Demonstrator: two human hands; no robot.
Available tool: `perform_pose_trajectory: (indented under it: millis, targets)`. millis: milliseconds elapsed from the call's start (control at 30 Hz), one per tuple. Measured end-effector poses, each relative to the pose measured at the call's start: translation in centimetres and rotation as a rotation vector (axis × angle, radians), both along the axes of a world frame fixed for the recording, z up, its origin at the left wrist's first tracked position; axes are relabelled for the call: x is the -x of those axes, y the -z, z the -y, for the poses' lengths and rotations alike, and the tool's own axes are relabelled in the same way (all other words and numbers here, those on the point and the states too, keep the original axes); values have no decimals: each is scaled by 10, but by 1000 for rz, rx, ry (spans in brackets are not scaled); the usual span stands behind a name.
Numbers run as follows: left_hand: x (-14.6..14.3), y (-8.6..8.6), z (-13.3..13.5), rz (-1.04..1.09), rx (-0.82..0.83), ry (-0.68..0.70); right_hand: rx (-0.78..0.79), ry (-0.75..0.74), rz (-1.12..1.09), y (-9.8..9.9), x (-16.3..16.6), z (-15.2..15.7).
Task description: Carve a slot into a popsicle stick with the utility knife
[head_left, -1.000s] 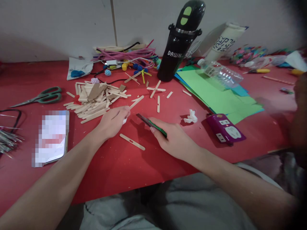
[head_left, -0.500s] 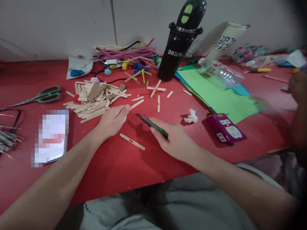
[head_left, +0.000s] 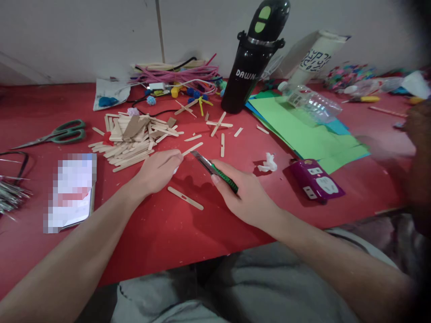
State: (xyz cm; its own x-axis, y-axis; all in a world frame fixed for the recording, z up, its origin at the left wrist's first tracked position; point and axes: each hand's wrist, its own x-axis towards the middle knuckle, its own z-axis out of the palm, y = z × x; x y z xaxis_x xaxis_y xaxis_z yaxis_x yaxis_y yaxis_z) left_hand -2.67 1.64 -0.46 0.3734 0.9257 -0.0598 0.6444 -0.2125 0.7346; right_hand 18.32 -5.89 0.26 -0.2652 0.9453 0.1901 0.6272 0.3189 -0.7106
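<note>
My left hand (head_left: 156,171) rests on the red table (head_left: 188,233) with its fingertips pinching the near end of a wooden craft stick (head_left: 192,148) that lies flat. My right hand (head_left: 247,197) is wrapped round a green and black utility knife (head_left: 215,169), its blade pointing up-left at that stick. Another stick with a slot (head_left: 185,198) lies between my hands. A heap of craft sticks (head_left: 133,137) lies just beyond my left hand.
Green-handled scissors (head_left: 59,136) and a phone (head_left: 72,190) lie at the left. A black flask (head_left: 253,58), green paper sheets (head_left: 303,130), a plastic bottle (head_left: 311,103), a purple power adapter (head_left: 316,180), pink cords (head_left: 178,76) and a crumpled white scrap (head_left: 268,163) are further back and right.
The knife has tilted and slid forward, its blade tip now close to the stick. The stick, raised a second ago, now lies flat on the table under my left fingertips.
</note>
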Motion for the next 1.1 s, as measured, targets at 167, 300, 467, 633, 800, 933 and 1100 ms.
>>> perform_pose_trajectory:
  millis: [167,300,467,633,800,933,1100]
  targets:
    - [0,-4,2,-249,-80,89,28,-3,19,1,-3,-1]
    - [0,-2,3,-300,-139,118,34,-13,15,1,-5,-3]
    - [-4,-6,8,-155,-79,146,0,110,16,-3,-10,-12]
    - [-8,-10,13,41,67,209,156,124,-97,-7,-13,-20]
    - [-8,-8,14,42,92,221,419,121,-374,-5,-10,-23]
    - [-8,-9,17,-179,-79,228,634,199,-638,-4,-9,-25]
    - [-5,-9,19,-258,-283,195,781,274,-851,-2,-12,-29]
